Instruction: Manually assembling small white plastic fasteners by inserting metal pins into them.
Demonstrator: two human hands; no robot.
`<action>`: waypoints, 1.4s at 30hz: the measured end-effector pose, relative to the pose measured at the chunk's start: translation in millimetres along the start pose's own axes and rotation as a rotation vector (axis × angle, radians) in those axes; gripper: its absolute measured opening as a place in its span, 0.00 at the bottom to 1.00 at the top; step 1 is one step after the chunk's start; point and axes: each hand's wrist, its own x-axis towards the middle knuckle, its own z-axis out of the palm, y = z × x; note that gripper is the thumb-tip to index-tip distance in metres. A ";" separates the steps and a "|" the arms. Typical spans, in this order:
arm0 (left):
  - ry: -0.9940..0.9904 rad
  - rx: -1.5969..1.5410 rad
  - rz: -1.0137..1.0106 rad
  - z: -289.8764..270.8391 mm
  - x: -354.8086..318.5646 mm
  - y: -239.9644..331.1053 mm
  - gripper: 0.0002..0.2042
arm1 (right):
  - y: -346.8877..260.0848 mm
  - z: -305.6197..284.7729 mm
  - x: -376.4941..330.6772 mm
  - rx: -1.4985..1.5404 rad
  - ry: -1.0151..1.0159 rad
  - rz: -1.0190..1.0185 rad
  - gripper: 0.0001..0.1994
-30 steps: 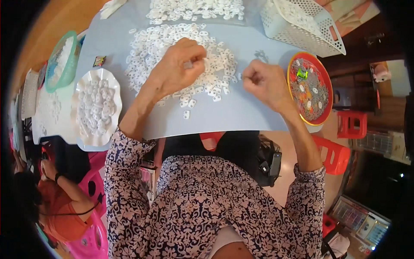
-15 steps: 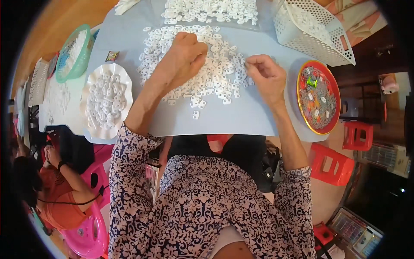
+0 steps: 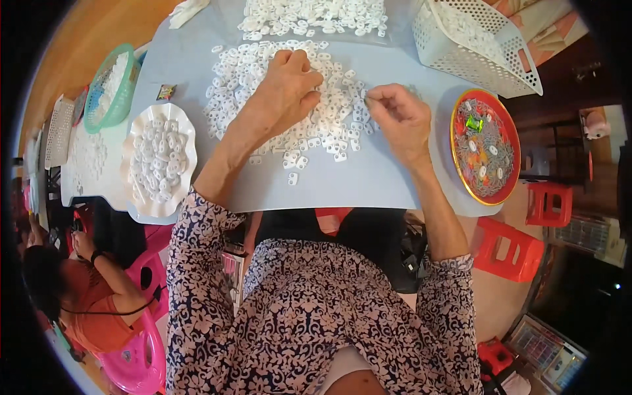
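Note:
A wide heap of small white plastic pieces with holes (image 3: 332, 125) covers the middle of the pale table. Over the heap is my left hand (image 3: 289, 85), its fingers curled down onto the pieces; the fingertips are hidden behind the back of the hand. My right hand (image 3: 400, 118) hovers at the heap's right edge, thumb and forefinger pinched together. Whatever sits in that pinch is too small to make out. To the right stands a red, gold-rimmed tray (image 3: 454, 150) holding small grey metal parts, some white pieces and a green wrapper.
At the left a scalloped white dish (image 3: 191, 141) holds more white pieces. A green basket (image 3: 135, 79) and a white perforated basket (image 3: 431, 52) flank the table. A wrapped sweet (image 3: 166, 92) lies near the dish. Red stools (image 3: 510, 250) stand at right; a person (image 3: 112, 296) sits at left.
Both hands stay over the heap with only slight shifts of the fingers. The whole view has shifted a little. The seated person's hands have moved slightly.

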 end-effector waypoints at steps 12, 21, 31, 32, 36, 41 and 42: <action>-0.101 0.040 0.005 13.8 1.4 5.9 0.11 | -3.3 -0.5 -0.3 -0.052 -0.045 0.008 0.04; -0.014 -0.961 -0.429 6.0 3.8 22.4 0.06 | -1.4 -1.5 2.6 0.156 -0.080 0.141 0.05; 0.167 -0.623 -0.220 16.2 1.1 32.0 0.05 | -12.6 11.2 9.3 0.258 -0.132 0.218 0.10; 0.166 -0.624 -0.223 16.8 1.0 32.6 0.05 | -11.6 11.2 8.6 0.258 -0.133 0.221 0.10; 0.167 -0.583 -0.198 15.0 0.8 35.3 0.06 | -9.2 11.8 7.5 0.192 -0.105 0.204 0.09; 0.162 -0.731 -0.288 17.3 1.1 35.1 0.05 | -8.1 12.6 7.1 0.266 -0.101 0.201 0.06; 0.128 -0.943 -0.403 18.2 1.1 34.2 0.04 | -9.8 12.0 6.9 0.257 -0.109 0.180 0.06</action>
